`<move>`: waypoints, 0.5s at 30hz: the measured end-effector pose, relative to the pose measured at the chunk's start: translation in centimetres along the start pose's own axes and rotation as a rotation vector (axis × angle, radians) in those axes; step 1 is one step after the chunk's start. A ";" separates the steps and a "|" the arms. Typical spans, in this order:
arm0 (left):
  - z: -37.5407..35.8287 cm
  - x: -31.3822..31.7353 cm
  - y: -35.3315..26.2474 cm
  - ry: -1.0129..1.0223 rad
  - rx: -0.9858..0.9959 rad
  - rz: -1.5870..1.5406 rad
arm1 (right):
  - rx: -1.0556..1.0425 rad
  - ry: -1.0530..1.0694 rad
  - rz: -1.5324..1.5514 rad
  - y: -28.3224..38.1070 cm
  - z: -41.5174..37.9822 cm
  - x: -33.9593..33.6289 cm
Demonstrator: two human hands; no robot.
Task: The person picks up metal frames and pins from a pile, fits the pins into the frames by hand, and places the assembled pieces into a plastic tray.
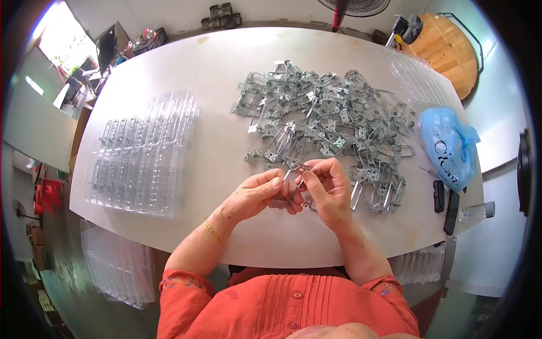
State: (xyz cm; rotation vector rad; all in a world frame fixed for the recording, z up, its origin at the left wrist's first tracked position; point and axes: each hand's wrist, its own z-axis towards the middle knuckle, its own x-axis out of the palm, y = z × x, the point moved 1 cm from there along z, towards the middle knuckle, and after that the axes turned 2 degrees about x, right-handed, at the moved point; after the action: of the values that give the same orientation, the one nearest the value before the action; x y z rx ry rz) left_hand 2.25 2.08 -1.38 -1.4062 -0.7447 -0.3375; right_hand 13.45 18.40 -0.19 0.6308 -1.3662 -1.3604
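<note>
Since the metal bracket point(300, 168) looks slender, it is probably best steadied by the left hand point(255, 193) while the right hand point(328, 189) works lightly, without flexing it. Each grip is nearly closed, pinching the bracket between thumb and fingers. Just beyond the grip lies a pile of similar metal parts point(333, 121); well left, a clear tray point(182, 127).

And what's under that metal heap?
The metal heap rests on the table, whose pale top shows around it. The lower pieces and anything beneath them are covered by those on top.
</note>
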 end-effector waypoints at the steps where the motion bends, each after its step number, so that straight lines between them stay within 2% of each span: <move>1: -0.1 -0.1 0.2 -0.007 0.003 -0.014 | 0.014 0.004 -0.005 -0.2 -0.1 0.1; 4: -0.3 -0.4 0.6 -0.034 0.020 0.001 | -0.035 -0.012 -0.091 -0.5 0.0 0.0; 6: -0.3 -0.5 0.2 -0.059 0.039 -0.038 | -0.149 -0.027 -0.243 -0.5 0.1 -0.8; 8: -0.3 -0.8 0.3 -0.063 0.055 -0.029 | -0.181 -0.031 -0.228 -0.4 0.2 -1.2; 10: -0.3 -0.6 0.3 -0.049 0.028 -0.079 | -0.176 -0.129 -0.144 0.5 0.1 -0.9; 15: -0.2 -0.5 0.5 -0.046 -0.018 -0.071 | -0.270 -0.159 -0.193 1.4 -0.3 -0.3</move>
State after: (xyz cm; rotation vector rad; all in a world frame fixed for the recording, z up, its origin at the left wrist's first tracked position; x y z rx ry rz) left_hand 2.28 1.86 -2.10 -1.4110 -0.8323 -0.3697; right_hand 14.26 18.83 0.92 0.4900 -1.2388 -1.7472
